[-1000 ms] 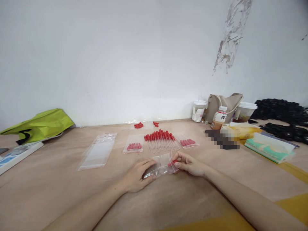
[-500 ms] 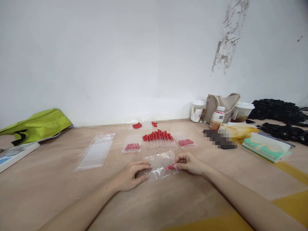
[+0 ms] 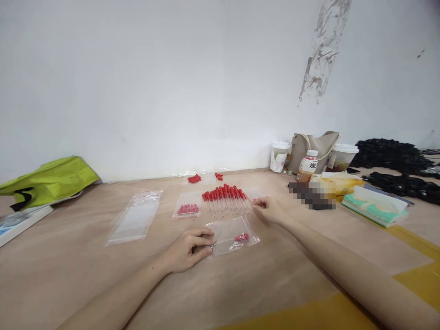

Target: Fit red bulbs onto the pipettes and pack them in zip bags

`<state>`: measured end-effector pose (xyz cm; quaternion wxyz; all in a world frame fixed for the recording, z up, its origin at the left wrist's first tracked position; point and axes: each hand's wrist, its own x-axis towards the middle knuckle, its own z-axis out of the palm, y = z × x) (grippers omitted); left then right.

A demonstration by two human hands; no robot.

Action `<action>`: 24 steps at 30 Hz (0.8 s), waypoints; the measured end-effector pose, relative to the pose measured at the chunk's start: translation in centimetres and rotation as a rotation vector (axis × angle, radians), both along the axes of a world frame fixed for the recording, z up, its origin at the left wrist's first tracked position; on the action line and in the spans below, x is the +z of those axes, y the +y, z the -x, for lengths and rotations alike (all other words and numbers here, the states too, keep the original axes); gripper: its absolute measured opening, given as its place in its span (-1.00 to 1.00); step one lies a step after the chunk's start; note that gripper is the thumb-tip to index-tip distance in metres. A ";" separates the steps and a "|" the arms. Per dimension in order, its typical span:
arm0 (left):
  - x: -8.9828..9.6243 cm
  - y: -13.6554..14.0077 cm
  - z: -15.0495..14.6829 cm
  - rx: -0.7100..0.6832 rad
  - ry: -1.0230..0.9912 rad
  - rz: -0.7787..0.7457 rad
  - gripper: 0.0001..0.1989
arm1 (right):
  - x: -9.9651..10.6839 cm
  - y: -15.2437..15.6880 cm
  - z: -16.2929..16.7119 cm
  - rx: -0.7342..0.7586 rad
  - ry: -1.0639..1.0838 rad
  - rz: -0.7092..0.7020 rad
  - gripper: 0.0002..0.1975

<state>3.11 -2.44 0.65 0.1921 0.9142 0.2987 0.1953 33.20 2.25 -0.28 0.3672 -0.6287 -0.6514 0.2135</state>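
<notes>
A clear zip bag [image 3: 225,231] lies flat in front of me with one red-bulbed dropper [image 3: 241,237] inside it. My left hand [image 3: 190,250] pinches the bag's left end between thumb and fingers. Just beyond the bag, several glass droppers [image 3: 225,195] are laid in a fanned row, red rubber bulbs away from me. My right hand [image 3: 271,211] is at the right end of that row, loosely curled, with nothing visible in its fingers. It partly covers a filled bag [image 3: 257,195] behind it. Another filled bag [image 3: 187,206] of droppers lies left of the row.
Flat clear bags [image 3: 135,217] are stacked at left. Loose red bulbs [image 3: 194,178] lie near the wall. On the right stand a drink bottle [image 3: 307,166], lidded cups [image 3: 279,158], a grey bag [image 3: 319,149] and a tissue pack [image 3: 374,206]. A lime-green bag [image 3: 55,178] sits far left.
My right hand has let go of the zip bag's open end and moved up and right, to the dropper row. The dropper stays in the bag; my left hand keeps its hold.
</notes>
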 end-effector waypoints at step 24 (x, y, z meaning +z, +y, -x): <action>-0.7 0.3 -0.2 -0.060 -0.079 0.019 -0.76 | 1.7 8.2 3.2 -0.288 -0.151 0.215 -0.86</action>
